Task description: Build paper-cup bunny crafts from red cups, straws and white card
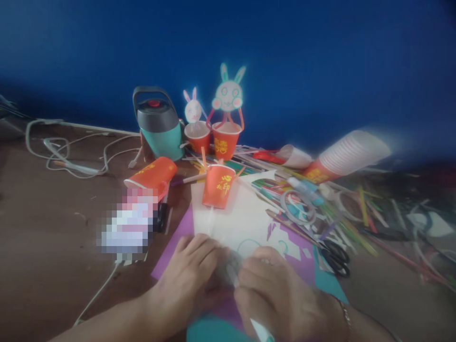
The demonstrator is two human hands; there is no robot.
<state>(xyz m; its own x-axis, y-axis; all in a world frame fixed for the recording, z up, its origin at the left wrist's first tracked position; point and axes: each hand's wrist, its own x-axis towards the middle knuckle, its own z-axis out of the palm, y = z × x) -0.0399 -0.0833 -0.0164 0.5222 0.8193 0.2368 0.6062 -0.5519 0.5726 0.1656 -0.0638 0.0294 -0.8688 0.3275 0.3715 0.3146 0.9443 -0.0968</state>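
Observation:
My right hand (276, 289) is closed around a marker pen (261, 330), whose white barrel with a teal end sticks out below the fist. Its tip is hidden. Close by on the left, my left hand (195, 266) is bent over the white sheet (228, 223), fingers curled down. A blurred greyish patch lies between the hands, and I cannot make out what the left fingers grip. Teal curved lines show on the paper beside the right hand. Just beyond stands an upside-down red paper cup (219, 187) with orange strips at its sides and a pale strip below.
Two red cups with rabbit figures (228, 97) stand behind, beside a teal jug (160, 126). Another red cup (153, 173) lies left, near a pixelated object (126, 228) with a cable. At right are stacked cups (349, 154), tape rolls (297, 209), scissors (335, 259) and coloured sticks.

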